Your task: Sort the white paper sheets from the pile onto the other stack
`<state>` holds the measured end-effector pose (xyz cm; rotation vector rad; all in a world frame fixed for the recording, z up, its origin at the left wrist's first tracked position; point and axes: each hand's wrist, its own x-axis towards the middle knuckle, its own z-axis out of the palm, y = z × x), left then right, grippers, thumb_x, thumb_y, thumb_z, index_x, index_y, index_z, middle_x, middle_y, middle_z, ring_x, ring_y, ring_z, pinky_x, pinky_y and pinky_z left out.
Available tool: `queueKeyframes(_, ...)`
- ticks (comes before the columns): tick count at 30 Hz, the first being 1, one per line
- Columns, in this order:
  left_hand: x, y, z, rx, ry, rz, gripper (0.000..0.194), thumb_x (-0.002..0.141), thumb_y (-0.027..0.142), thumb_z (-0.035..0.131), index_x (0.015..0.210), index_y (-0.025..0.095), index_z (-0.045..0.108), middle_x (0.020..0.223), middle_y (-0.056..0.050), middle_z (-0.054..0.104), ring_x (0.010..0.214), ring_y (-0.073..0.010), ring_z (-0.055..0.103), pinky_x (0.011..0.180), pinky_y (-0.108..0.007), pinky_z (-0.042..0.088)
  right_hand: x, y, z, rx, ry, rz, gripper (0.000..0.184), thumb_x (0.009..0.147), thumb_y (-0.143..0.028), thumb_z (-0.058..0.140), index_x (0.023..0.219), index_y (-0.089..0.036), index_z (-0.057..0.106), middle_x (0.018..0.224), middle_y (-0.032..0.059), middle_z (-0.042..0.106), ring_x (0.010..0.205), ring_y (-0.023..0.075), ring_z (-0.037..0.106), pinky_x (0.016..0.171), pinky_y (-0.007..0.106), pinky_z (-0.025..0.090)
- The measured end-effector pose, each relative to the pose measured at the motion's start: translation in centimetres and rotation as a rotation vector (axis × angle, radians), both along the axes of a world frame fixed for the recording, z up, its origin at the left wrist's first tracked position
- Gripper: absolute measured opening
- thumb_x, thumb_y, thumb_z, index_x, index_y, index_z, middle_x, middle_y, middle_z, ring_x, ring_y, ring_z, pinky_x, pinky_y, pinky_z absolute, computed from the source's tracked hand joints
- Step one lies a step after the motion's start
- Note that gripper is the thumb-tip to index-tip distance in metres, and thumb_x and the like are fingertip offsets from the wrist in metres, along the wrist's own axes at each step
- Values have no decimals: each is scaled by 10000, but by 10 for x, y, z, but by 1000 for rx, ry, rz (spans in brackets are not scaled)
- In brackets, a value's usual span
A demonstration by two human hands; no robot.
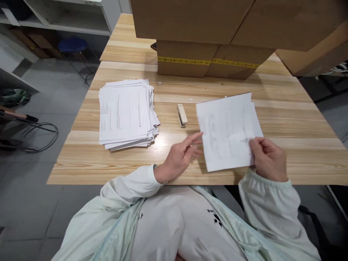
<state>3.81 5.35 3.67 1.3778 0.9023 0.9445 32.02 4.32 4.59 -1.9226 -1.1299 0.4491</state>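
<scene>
My right hand (269,157) pinches the lower right edge of some white paper sheets (227,136), which tilt above the table. Faint print shows through the top sheet, and a second sheet's edge sticks out at the right. At the left edge of these sheets is my left hand (182,156), its fingers apart and the index fingertip at the paper's side. A cream stapler (182,115) lies on the table beyond my left hand. Farther left sits a thick, uneven stack of printed papers (123,112).
Cardboard boxes (187,58) with yellow tape stand stacked at the back of the wooden table (89,159); the upper ones overhang toward me. A dark flat object (153,46) pokes out beside them. A blue stool (73,45) and cables (40,137) are on the floor at left.
</scene>
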Motion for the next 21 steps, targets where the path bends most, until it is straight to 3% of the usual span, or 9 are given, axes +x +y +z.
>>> queueKeyframes(3,-11,8,2,-56,-14,200,455,969,311,528,1422,286,522,1269,-58,696,922,-155,736,764,-252,608,47,50,6,135,-42,-176,166,702,-329,770,638,-215,668,559,-4,518,504,118,403,537,356,335)
queueKeyframes(6,-21,15,0,6,-13,364,426,965,313,535,1387,257,541,1200,-63,722,887,-139,731,832,-265,602,91,87,2,84,-30,-281,192,700,-169,766,572,-195,626,534,-20,495,481,92,383,565,374,340)
queueKeyframes(8,-25,17,-4,25,-8,387,411,968,306,527,1374,240,541,1161,-64,734,857,-129,729,848,-271,599,108,97,-7,43,3,-314,206,697,-74,738,568,-185,622,546,-22,512,485,84,395,581,368,351)
queueKeyframes(13,-24,15,-7,16,1,329,403,974,315,519,1368,235,542,1158,-67,733,833,-122,728,775,-249,606,113,94,-28,-89,59,-324,230,712,-9,667,580,-195,632,538,-27,522,479,99,409,565,349,347)
queueKeyframes(18,-22,13,-6,6,-1,323,406,969,318,528,1365,229,546,1149,-69,735,824,-124,730,753,-242,606,108,86,-30,-175,12,-345,269,701,-24,673,524,-215,605,497,-25,494,465,116,393,575,365,352)
queueKeyframes(21,-22,12,-4,29,9,328,396,972,314,519,1358,232,552,1146,-65,738,830,-124,731,778,-252,606,106,80,-28,-165,-250,-341,193,670,-96,722,570,-235,632,557,19,557,528,171,476,635,416,381)
